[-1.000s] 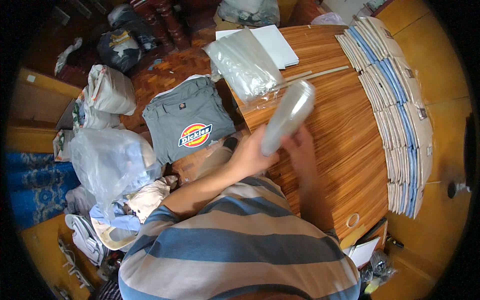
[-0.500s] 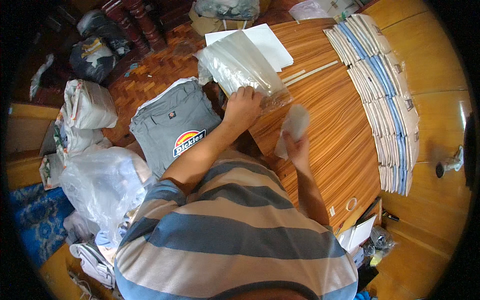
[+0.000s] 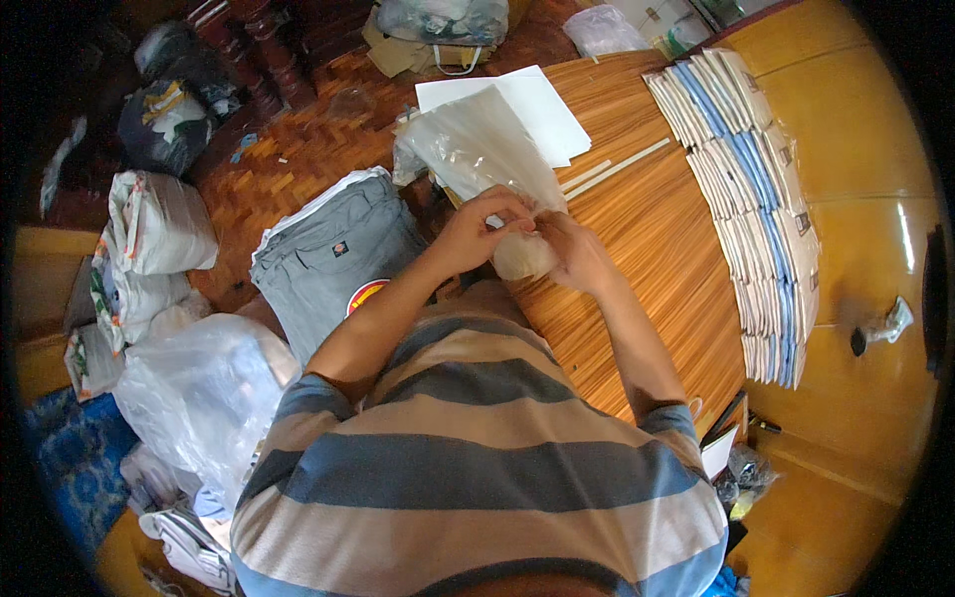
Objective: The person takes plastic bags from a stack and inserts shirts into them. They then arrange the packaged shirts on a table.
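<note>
In front of me, my left hand [image 3: 489, 229] and my right hand [image 3: 579, 251] meet at the near end of a stack of clear plastic bags [image 3: 487, 134] on the table. The fingers of my left hand are pinched at the bags' near edge. My right hand is closed on a translucent, round-ended sheet [image 3: 522, 259], which hangs below the fingertips; its exact kind is unclear. The fingertips of both hands almost touch and partly hide what lies between them. Left of my left forearm lies a pile of folded grey shirts [image 3: 343, 239].
White paper sheets [image 3: 547, 124] and narrow pale strips [image 3: 617, 167] lie on the wooden table [image 3: 647, 259]. Stacks of folded, bagged garments [image 3: 736, 159] line its right edge. A large clear plastic bag [image 3: 204, 388] and white bundles [image 3: 164, 224] stand at left.
My right hand has moved left and up with the translucent sheet, from over the table to beside my left hand. My left hand has shifted slightly nearer, its fingers now pinched.
</note>
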Motion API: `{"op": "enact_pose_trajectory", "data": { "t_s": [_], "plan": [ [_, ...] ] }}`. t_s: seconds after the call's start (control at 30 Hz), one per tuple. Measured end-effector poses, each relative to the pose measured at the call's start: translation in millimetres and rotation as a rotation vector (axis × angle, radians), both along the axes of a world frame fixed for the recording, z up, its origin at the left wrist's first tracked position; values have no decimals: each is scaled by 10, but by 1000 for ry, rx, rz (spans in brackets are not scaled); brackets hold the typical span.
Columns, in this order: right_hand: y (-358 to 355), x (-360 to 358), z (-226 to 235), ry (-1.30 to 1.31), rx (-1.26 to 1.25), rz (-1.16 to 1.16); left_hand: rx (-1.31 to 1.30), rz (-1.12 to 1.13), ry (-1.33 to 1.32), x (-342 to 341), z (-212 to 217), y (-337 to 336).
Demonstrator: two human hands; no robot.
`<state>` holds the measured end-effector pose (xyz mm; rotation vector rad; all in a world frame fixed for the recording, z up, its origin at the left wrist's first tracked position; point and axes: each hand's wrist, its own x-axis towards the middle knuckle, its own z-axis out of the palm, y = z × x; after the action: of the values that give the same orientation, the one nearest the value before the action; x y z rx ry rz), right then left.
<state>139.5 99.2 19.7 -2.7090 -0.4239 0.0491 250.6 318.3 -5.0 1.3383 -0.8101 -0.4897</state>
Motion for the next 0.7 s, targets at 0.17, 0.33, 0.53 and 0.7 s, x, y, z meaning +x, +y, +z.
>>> {"op": "enact_pose_trajectory", "data": {
  "t_s": [0.17,0.33,0.53,0.7],
  "plan": [
    [27,176,36,167,-9,-79,40,61,-65,140,-26,39],
    [154,106,-161,123,272,-185,50,317,-198,61,-195,37],
    [85,-249,-372,188,526,-383,22,202,58,9,-296,-35],
    [142,-592,-284,-177,595,-546,15,171,64,54,-324,-9]
  ]
}}
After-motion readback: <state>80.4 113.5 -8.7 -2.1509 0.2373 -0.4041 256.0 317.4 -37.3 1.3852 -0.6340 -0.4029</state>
